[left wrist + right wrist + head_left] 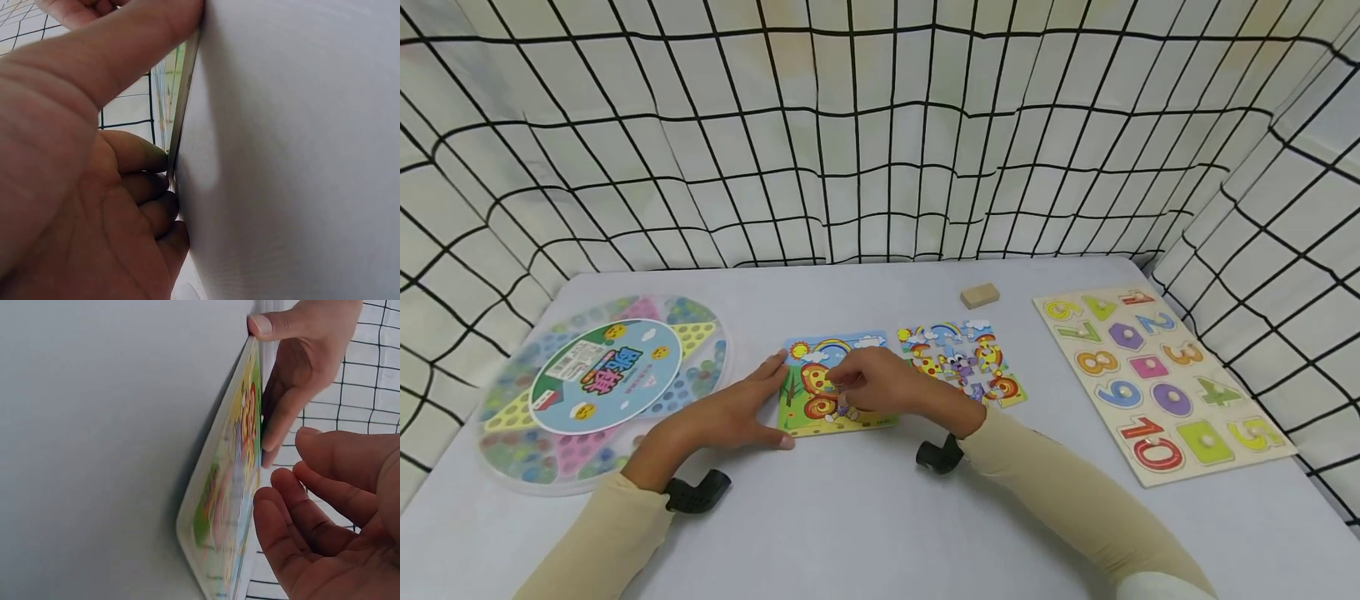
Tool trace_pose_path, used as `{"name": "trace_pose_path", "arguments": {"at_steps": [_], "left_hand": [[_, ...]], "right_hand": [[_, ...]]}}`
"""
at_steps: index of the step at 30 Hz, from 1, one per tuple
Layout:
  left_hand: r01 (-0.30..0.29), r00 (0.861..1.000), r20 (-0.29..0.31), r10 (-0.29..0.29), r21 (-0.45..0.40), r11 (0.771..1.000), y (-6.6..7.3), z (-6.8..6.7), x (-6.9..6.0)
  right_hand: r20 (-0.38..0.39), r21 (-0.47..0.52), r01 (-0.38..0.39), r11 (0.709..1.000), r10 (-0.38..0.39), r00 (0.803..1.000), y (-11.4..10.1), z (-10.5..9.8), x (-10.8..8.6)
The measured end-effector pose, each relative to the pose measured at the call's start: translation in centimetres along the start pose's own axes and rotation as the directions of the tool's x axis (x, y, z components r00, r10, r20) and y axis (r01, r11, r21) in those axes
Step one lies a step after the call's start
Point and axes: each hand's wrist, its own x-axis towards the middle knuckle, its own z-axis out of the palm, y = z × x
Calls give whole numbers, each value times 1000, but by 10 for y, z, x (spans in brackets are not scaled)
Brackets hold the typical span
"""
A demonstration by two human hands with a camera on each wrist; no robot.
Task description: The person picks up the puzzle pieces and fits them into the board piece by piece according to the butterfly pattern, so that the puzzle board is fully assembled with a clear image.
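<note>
A bright picture puzzle board (817, 382) lies flat in the middle of the table, showing a sun, a rainbow and red and yellow shapes. My left hand (737, 414) holds its left side, thumb at the near corner and fingers along the left edge. In the left wrist view, those fingertips meet the board's edge (182, 100). Above the board hovers my right hand (880, 379), its fingers bent loosely. The right wrist view shows nothing between that hand's thumb and fingers (312, 522). A similar jigsaw (958, 362), with visible piece outlines, lies just right of the board.
On the left lies a large round game board (700, 383) with colored beads and a blue label. A wooden number and shape board (1150, 392) is at the right. One small wooden block (980, 296) sits behind the jigsaw. Black netting (880, 175) surrounds the table's back and sides.
</note>
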Motion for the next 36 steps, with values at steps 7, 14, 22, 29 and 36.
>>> {"name": "trace_pose_path", "arguments": {"at_steps": [7,14,22,29,36], "left_hand": [[-3,1000,-5,3,26,1000,2,0,-1],[0,1000,17,0,33,999,4,-2,1],[1,999,32,-2,27,1000,2,0,-2],[-4,1000,16,3,36,999,1,2,-2],[12,1000,-4,-12,24,1000,7,3,-1]], "right_hand": [[-24,-32,11,999,-12,1000,13,-14,-16],[-74,-16,74,997,-75,994,23,-33,-37],[-136,-2,52,999,-52,989,36,-51,-62],[-151,-37,13,999,-18,988,47,-56,-73],[-121,-62,-15,998,8,993,56,-63,-86]]}}
